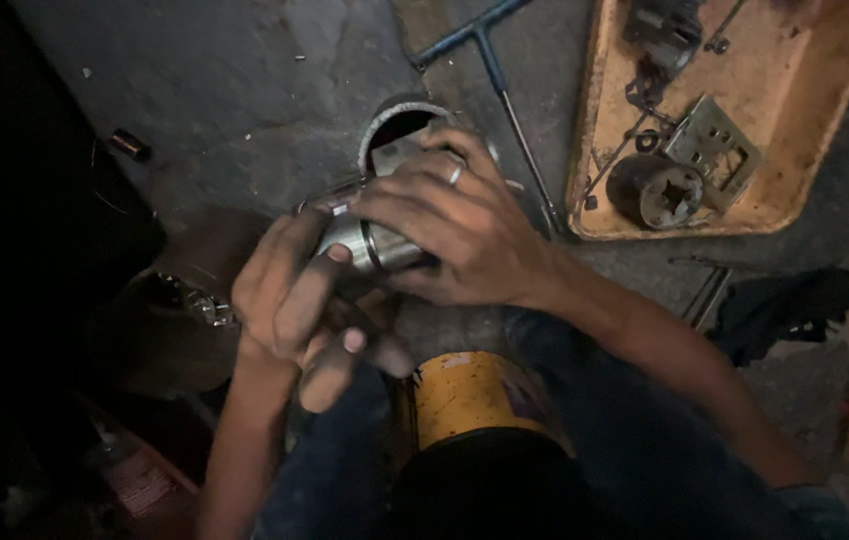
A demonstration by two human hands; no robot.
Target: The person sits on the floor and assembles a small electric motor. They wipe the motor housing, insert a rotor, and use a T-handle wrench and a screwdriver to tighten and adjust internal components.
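Both hands meet over a shiny metal cylinder (370, 240), a short steel part with a groove around it, held above a grey concrete floor (225, 90). The right hand (460, 225) lies across the top of the cylinder, its fingers (415, 190) curled and grasping it, a ring on one finger. The left hand (295, 300) grips the cylinder's near end from below and from the side, its fingers wrapped around the metal and the thumb pressed against it. Just behind the hands a round ring-shaped part (400, 120) rests on the floor, partly hidden by the right hand. A T-handle wrench (505, 90) lies on the floor beside it, its shaft running toward a worn yellow tray (805, 130). The tray holds a dark round part with a cross-shaped opening (657, 190), a flat metal plate with cut-outs (715, 148) and some small hardware. Below the hands stands a yellow can (475, 395), close to the person's dark blue trousers.
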